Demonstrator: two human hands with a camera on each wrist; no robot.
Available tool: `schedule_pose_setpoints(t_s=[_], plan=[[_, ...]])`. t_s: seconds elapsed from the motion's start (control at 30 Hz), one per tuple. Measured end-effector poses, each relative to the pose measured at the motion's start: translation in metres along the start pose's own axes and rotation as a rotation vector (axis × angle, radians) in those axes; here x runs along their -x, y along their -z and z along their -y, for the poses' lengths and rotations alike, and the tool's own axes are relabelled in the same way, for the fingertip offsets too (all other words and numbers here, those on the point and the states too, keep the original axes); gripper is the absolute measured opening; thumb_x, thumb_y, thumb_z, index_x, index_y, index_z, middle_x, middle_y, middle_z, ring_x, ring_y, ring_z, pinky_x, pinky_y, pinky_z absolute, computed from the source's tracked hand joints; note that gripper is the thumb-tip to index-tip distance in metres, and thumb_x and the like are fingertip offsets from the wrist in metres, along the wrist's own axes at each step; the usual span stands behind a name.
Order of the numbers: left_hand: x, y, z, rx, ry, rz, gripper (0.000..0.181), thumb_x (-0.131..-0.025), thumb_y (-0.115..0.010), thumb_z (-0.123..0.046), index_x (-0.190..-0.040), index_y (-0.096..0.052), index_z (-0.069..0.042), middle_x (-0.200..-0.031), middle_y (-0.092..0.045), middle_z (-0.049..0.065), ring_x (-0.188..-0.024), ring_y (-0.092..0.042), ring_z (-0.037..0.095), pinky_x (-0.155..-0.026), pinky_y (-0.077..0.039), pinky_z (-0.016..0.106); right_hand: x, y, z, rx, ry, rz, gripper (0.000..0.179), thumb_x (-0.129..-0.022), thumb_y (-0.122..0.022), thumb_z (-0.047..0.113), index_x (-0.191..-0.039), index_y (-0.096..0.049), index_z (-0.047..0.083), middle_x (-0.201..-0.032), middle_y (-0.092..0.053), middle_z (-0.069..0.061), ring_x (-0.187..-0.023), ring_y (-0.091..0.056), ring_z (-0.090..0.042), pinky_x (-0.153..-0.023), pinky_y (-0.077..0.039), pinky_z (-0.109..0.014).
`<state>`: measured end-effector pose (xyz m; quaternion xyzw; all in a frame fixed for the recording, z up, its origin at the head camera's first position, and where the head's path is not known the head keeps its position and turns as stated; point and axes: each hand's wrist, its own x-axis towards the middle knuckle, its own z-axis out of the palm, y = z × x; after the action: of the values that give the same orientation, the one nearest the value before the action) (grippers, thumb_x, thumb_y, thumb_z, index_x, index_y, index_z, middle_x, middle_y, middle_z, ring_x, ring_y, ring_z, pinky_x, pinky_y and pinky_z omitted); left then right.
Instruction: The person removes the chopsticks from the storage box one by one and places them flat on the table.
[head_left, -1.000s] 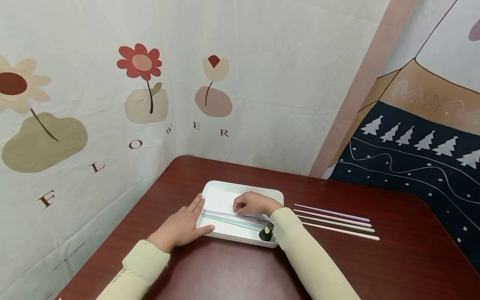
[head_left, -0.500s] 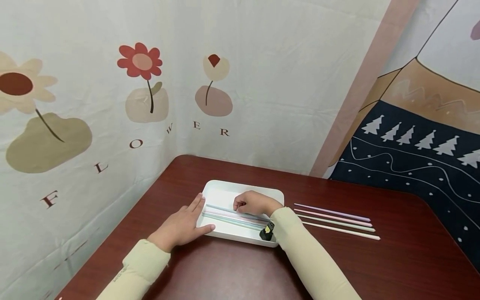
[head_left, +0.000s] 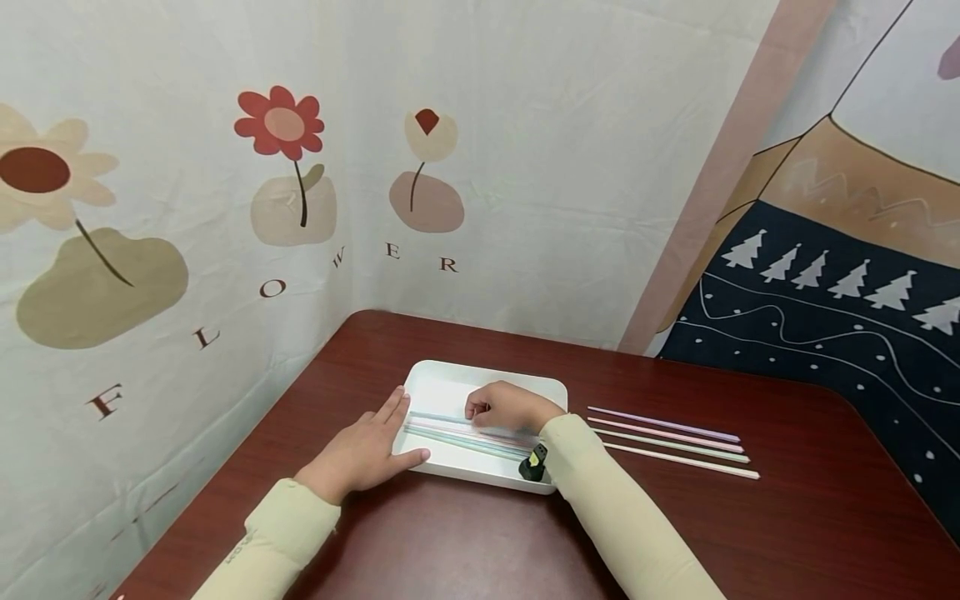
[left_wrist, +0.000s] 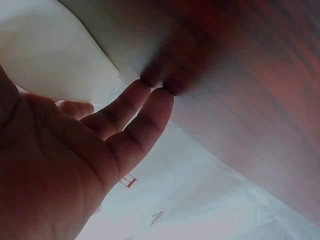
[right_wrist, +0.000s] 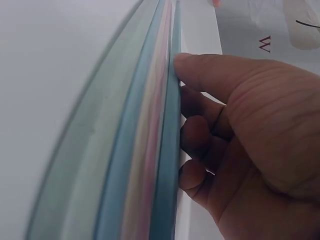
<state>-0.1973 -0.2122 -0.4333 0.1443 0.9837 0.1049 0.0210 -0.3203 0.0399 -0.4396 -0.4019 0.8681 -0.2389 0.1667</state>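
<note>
A shallow white tray (head_left: pixel 491 481) lies on the table with several long, thin pastel strips (head_left: pixel 457 438) side by side in it. My left hand (head_left: pixel 363 454) rests against the tray's left end, fingers extended and thumb over the front rim. In the left wrist view, that hand (left_wrist: pixel 85 145) has its fingertips near the dark red table. My right hand (head_left: pixel 506 407) is inside the tray, fingers curled. In the right wrist view, the thumb and fingers of this hand (right_wrist: pixel 270 135) pinch a blue strip (right_wrist: pixel 170 130) at the edge of the bunch.
Several separate strips (head_left: pixel 675 442) lie in a row on the dark red table (head_left: pixel 465 533), right of the tray. A small black object with a yellow mark (head_left: pixel 533 463) is by my right wrist. A printed cloth (head_left: pixel 570 183) hangs behind the table.
The blue strip at my right hand has come apart from the bunch, its left end shifting toward the back of the tray. My left hand has stayed in place.
</note>
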Motion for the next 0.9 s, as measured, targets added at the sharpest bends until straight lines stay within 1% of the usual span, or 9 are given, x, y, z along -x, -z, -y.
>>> schedule_pose_setpoints(t_s=[0.2, 0.37, 0.53, 0.67, 0.77, 0.9], plan=[[-0.001, -0.001, 0.0, 0.003, 0.004, 0.002, 0.1, -0.092, -0.048, -0.071, -0.155, -0.025, 0.003, -0.163, -0.017, 0.016, -0.126, -0.048, 0.051, -0.101, -0.042, 0.057, 0.0, -0.001, 0.001, 0.0, -0.017, -0.003, 0.008, -0.092, -0.07, 0.013, -0.089, -0.068, 0.02, -0.071, -0.056, 0.009, -0.068, -0.05, -0.006, -0.067, -0.044, -0.025], [-0.003, -0.003, 0.001, 0.002, 0.006, -0.003, 0.1, -0.092, -0.048, -0.071, -0.156, -0.025, 0.002, -0.164, -0.016, 0.015, -0.126, -0.048, 0.05, -0.101, -0.042, 0.057, 0.0, -0.001, 0.0, 0.011, -0.032, -0.007, 0.012, -0.091, -0.068, 0.009, -0.088, -0.067, 0.021, -0.069, -0.055, 0.008, -0.066, -0.049, -0.006, -0.066, -0.043, -0.025], [-0.003, -0.005, 0.002, 0.002, 0.004, -0.008, 0.1, -0.091, -0.048, -0.071, -0.155, -0.026, 0.003, -0.163, -0.017, 0.016, -0.125, -0.049, 0.051, -0.1, -0.042, 0.058, -0.001, -0.001, -0.001, 0.03, -0.021, -0.008, 0.015, -0.093, -0.064, 0.007, -0.088, -0.067, 0.021, -0.067, -0.052, 0.009, -0.065, -0.048, -0.005, -0.067, -0.043, -0.024], [-0.002, -0.004, 0.001, 0.007, 0.009, -0.005, 0.1, -0.091, -0.049, -0.07, -0.155, -0.026, 0.003, -0.163, -0.018, 0.016, -0.125, -0.049, 0.051, -0.1, -0.043, 0.058, -0.002, 0.001, -0.002, 0.04, -0.017, -0.029, 0.016, -0.094, -0.063, 0.007, -0.09, -0.067, 0.021, -0.067, -0.052, 0.009, -0.064, -0.047, -0.006, -0.065, -0.042, -0.024], [-0.002, -0.004, 0.002, 0.008, 0.008, -0.005, 0.1, -0.091, -0.049, -0.071, -0.155, -0.025, 0.003, -0.163, -0.018, 0.016, -0.125, -0.048, 0.052, -0.1, -0.042, 0.058, 0.0, 0.005, -0.001, 0.056, -0.022, -0.054, 0.016, -0.095, -0.063, 0.006, -0.092, -0.067, 0.021, -0.07, -0.054, 0.008, -0.065, -0.048, -0.007, -0.064, -0.043, -0.025], [-0.003, -0.004, 0.003, 0.006, 0.002, -0.005, 0.101, -0.091, -0.048, -0.072, -0.155, -0.025, 0.003, -0.163, -0.018, 0.016, -0.125, -0.048, 0.052, -0.101, -0.042, 0.058, 0.002, 0.009, 0.0, 0.078, -0.001, -0.089, 0.016, -0.095, -0.062, 0.004, -0.094, -0.068, 0.019, -0.074, -0.055, 0.006, -0.066, -0.048, -0.007, -0.065, -0.043, -0.026]])
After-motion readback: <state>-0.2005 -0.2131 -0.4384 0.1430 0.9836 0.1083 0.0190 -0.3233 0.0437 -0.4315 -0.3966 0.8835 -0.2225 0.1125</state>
